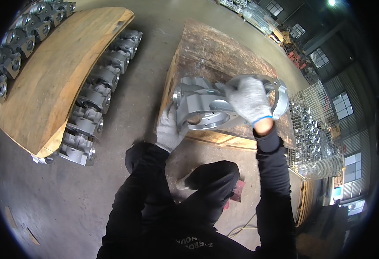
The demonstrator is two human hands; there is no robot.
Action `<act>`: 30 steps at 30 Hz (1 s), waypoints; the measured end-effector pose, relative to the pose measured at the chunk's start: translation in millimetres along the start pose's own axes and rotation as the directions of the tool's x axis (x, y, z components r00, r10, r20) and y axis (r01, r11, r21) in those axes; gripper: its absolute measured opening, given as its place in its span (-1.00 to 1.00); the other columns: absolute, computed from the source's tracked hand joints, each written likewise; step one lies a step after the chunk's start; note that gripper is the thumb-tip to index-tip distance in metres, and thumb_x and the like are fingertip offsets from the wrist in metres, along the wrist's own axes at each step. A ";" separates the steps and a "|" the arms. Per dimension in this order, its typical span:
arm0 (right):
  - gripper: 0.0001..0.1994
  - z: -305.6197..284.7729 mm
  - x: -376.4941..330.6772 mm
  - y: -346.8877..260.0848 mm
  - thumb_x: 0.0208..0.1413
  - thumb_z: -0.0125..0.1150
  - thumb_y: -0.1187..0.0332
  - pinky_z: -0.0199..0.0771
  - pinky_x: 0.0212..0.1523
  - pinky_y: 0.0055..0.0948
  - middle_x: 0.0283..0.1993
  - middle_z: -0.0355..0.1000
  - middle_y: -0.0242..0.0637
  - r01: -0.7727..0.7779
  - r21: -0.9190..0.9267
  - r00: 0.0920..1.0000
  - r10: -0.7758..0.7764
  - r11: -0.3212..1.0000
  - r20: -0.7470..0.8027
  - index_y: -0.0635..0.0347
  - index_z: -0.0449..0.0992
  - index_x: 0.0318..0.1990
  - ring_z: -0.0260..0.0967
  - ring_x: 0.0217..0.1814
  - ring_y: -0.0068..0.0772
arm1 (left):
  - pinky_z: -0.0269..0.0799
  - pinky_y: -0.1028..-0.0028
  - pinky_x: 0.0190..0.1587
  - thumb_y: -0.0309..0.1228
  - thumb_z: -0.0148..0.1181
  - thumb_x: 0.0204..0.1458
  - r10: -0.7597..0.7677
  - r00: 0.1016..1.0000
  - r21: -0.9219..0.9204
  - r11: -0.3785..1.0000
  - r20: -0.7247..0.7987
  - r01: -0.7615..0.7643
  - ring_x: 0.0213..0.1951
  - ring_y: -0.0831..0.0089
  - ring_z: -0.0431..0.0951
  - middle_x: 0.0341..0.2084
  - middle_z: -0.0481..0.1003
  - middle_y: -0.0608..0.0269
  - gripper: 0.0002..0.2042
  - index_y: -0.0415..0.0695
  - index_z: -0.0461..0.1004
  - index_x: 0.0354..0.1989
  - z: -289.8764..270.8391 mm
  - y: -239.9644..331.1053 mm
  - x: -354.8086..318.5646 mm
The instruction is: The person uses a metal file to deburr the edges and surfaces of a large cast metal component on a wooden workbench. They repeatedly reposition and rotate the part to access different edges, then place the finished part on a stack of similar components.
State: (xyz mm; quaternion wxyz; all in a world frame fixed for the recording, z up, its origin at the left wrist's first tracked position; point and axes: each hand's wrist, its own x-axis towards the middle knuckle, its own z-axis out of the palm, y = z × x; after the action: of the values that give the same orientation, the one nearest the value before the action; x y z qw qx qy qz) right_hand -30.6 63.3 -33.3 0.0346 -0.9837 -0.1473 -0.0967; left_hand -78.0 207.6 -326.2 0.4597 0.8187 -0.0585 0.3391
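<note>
On a worn wooden bench top lies a silver-grey metal casting, with a round opening on its near side and a bored boss at its left end. My left hand, in a grey-white knit glove, grips that left end, its fingers along the side. My gloved right hand is on top, toward the casting's right part, smeared by motion. Its fingers are bent down and mostly hidden; whether they hold anything small does not show. Right of this hand is a large metal ring; whether it belongs to the same casting I cannot make out.
To the left, a plywood sheet has rows of similar castings along both sides. Beyond the bench's right side stands a wire mesh cage with metal parts inside. A red object and a thin cable lie near my legs.
</note>
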 end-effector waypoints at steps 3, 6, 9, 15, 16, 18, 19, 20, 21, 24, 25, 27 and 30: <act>-0.78 -0.6 -1.6 0.6 0.18 0.22 0.27 0.62 -0.13 -0.08 -0.35 0.62 0.03 0.245 -0.025 0.969 -0.245 0.969 0.025 0.16 0.75 -0.28 0.64 -0.24 0.11 | 0.44 0.06 0.30 -0.28 0.36 0.10 0.000 1.000 0.007 1.000 0.031 -0.001 0.29 -0.24 0.41 0.37 0.25 -0.21 -0.20 -0.22 0.14 0.50 -3.3 3.4 0.7; -0.72 3.4 -6.0 1.9 0.19 0.14 0.25 0.64 -0.04 -0.01 -0.36 0.61 0.10 0.063 0.062 0.996 -0.059 0.996 -0.071 0.20 0.72 -0.35 0.64 -0.22 0.15 | 0.47 0.07 0.28 -0.33 0.34 0.11 -0.033 0.998 0.021 0.999 0.049 0.032 0.28 -0.22 0.43 0.36 0.26 -0.20 -0.22 -0.21 0.15 0.50 -5.5 4.7 1.5; -0.74 6.7 -10.6 -1.6 0.21 0.15 0.27 0.65 -0.08 -0.05 -0.36 0.61 0.10 0.056 0.119 0.997 -0.049 0.991 -0.063 0.18 0.75 -0.29 0.64 -0.25 0.14 | 0.48 0.08 0.28 -0.34 0.35 0.10 0.001 1.000 -0.009 1.000 0.024 -0.001 0.28 -0.21 0.43 0.35 0.26 -0.20 -0.22 -0.20 0.15 0.50 -5.3 5.2 3.4; -0.81 -0.5 -18.5 -2.8 0.18 0.21 0.36 0.66 -0.20 -0.13 -0.41 0.60 0.01 0.163 0.122 0.979 -0.144 0.979 -0.146 0.12 0.76 -0.25 0.65 -0.33 0.06 | 0.47 0.06 0.30 -0.37 0.34 0.09 -0.019 0.998 -0.013 1.000 0.059 0.020 0.30 -0.23 0.41 0.37 0.24 -0.22 -0.22 -0.21 0.14 0.51 -7.7 7.9 3.6; -0.82 -3.0 -18.9 -1.6 0.15 0.24 0.33 0.66 -0.12 -0.11 -0.35 0.62 0.01 0.133 0.136 0.991 -0.133 0.982 -0.010 0.08 0.77 -0.23 0.65 -0.28 0.05 | 0.47 0.06 0.30 -0.37 0.33 0.10 -0.031 0.998 -0.018 0.999 0.060 0.032 0.31 -0.24 0.41 0.37 0.24 -0.22 -0.22 -0.21 0.13 0.51 -8.1 8.2 3.5; -0.81 -4.0 -14.7 0.1 0.11 0.26 0.32 0.66 -0.05 -0.09 -0.28 0.64 0.02 0.219 0.036 0.973 -0.221 0.975 0.060 0.08 0.77 -0.22 0.65 -0.19 0.04 | 0.47 0.06 0.30 -0.38 0.33 0.10 -0.030 0.998 -0.015 0.999 0.058 0.031 0.32 -0.24 0.40 0.37 0.24 -0.22 -0.22 -0.21 0.13 0.51 -8.4 7.8 4.2; -0.79 -3.8 -10.8 0.7 0.08 0.26 0.32 0.66 -0.01 -0.09 -0.26 0.64 0.02 0.295 0.085 0.954 -0.298 0.952 0.034 0.08 0.77 -0.20 0.65 -0.16 0.05 | 0.48 0.06 0.30 -0.39 0.33 0.10 -0.023 0.998 -0.007 1.000 0.061 0.024 0.32 -0.24 0.40 0.37 0.24 -0.22 -0.21 -0.21 0.12 0.52 -8.0 7.3 4.7; -0.78 -2.8 -6.4 -0.6 0.06 0.25 0.32 0.65 0.02 -0.08 -0.24 0.64 0.02 0.366 0.137 0.924 -0.377 0.921 0.064 0.08 0.77 -0.19 0.64 -0.13 0.06 | 0.48 0.06 0.30 -0.39 0.33 0.10 -0.004 0.998 0.000 1.000 0.064 0.004 0.32 -0.24 0.40 0.38 0.24 -0.21 -0.21 -0.22 0.12 0.52 -7.6 6.6 5.1; -0.75 -3.0 -2.6 -1.2 0.04 0.22 0.34 0.65 0.01 -0.10 -0.25 0.64 0.03 0.379 0.142 0.916 -0.393 0.914 0.083 0.11 0.76 -0.17 0.63 -0.13 0.09 | 0.49 0.07 0.29 -0.40 0.33 0.10 -0.005 0.998 0.005 1.000 0.065 0.005 0.31 -0.23 0.41 0.37 0.25 -0.22 -0.19 -0.23 0.09 0.53 -6.9 5.9 5.5; -0.77 -0.2 8.5 -7.3 0.20 0.25 0.33 0.65 -0.02 -0.17 -0.17 0.66 0.05 0.322 0.126 0.940 -0.333 0.938 0.073 0.22 0.75 -0.12 0.66 -0.13 0.07 | 0.54 0.10 0.24 -0.42 0.32 0.10 0.003 0.998 0.021 1.000 0.062 -0.004 0.28 -0.21 0.46 0.35 0.28 -0.26 -0.14 -0.25 0.00 0.57 -5.5 3.8 4.0; -0.73 1.1 8.9 -10.1 0.23 0.25 0.26 0.64 -0.02 -0.15 -0.18 0.65 0.10 0.169 0.176 0.971 -0.195 0.970 0.141 0.24 0.75 -0.11 0.66 -0.14 0.09 | 0.56 0.10 0.21 -0.42 0.31 0.11 -0.024 0.996 -0.012 1.000 0.086 0.025 0.24 -0.21 0.50 0.34 0.31 -0.28 -0.12 -0.25 -0.04 0.58 -4.8 3.3 3.1; -0.70 12.7 10.7 -18.7 0.25 0.24 0.22 0.63 -0.04 -0.15 -0.21 0.64 0.13 0.094 0.263 0.989 -0.121 0.960 0.086 0.25 0.75 -0.10 0.67 -0.15 0.08 | 0.60 0.11 0.15 -0.41 0.30 0.12 -0.053 0.993 -0.080 0.995 0.108 0.062 0.17 -0.20 0.56 0.32 0.36 -0.31 -0.08 -0.23 -0.12 0.61 -3.1 2.5 1.8; -0.66 33.2 8.4 -27.6 0.25 0.17 0.19 0.61 0.03 -0.01 -0.25 0.60 0.23 -0.067 0.372 0.997 0.051 0.926 0.052 0.32 0.71 -0.16 0.62 -0.13 0.28 | 0.64 0.12 0.08 -0.41 0.30 0.12 -0.087 0.986 -0.058 0.994 0.145 0.096 0.09 -0.20 0.62 0.30 0.39 -0.34 -0.03 -0.26 -0.21 0.62 -2.2 0.6 0.7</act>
State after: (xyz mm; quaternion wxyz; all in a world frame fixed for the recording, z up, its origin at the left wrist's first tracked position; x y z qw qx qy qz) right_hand -24.9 95.2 -63.0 0.2210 -0.9650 -0.1340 -0.0456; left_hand -78.8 209.1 -324.5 0.4959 0.8272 -0.0644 0.2563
